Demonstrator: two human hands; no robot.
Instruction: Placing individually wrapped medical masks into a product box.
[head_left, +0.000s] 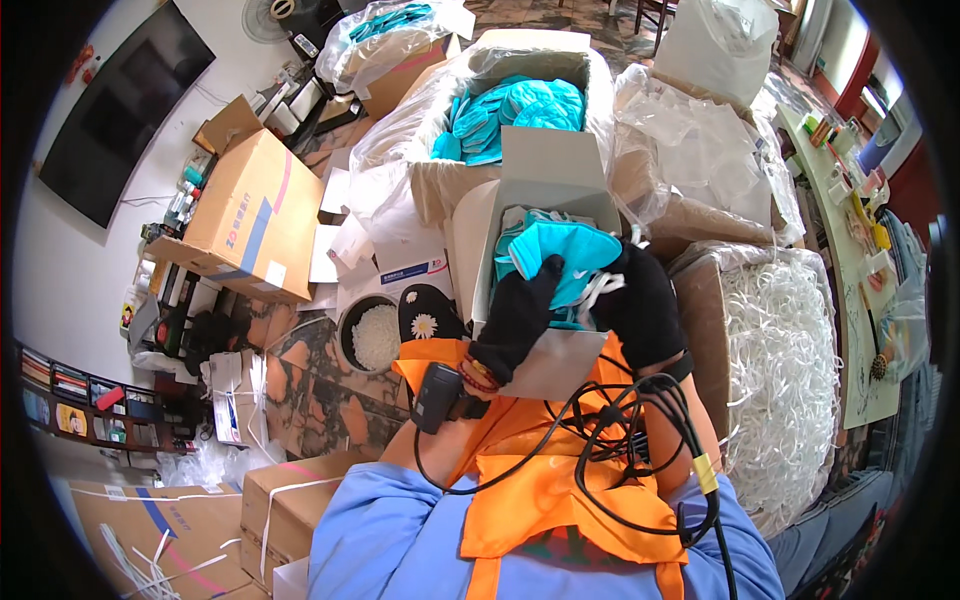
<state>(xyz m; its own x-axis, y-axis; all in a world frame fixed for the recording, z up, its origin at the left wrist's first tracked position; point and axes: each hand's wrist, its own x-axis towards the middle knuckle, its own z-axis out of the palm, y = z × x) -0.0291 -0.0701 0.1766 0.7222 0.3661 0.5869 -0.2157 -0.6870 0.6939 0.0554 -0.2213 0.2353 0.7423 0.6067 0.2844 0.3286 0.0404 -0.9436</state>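
Both hands wear black gloves and meet over an open white carton (555, 170) in front of my lap. My left hand (520, 310) is closed on the lower left part of a teal face mask (570, 250), its thumb against the fabric. At the mask's right side, my right hand (648, 305) is closed too, with white strap ends (603, 287) showing beside its fingers. Its fingertips are partly hidden. More teal masks lie beneath in the carton.
Behind the carton stands a lined box of teal masks (510, 110). A box of white straps (780, 360) is at the right. Left of me are a bowl of white pieces (375, 337) and a large brown carton (250, 215). Black cables (600, 430) hang across my right forearm.
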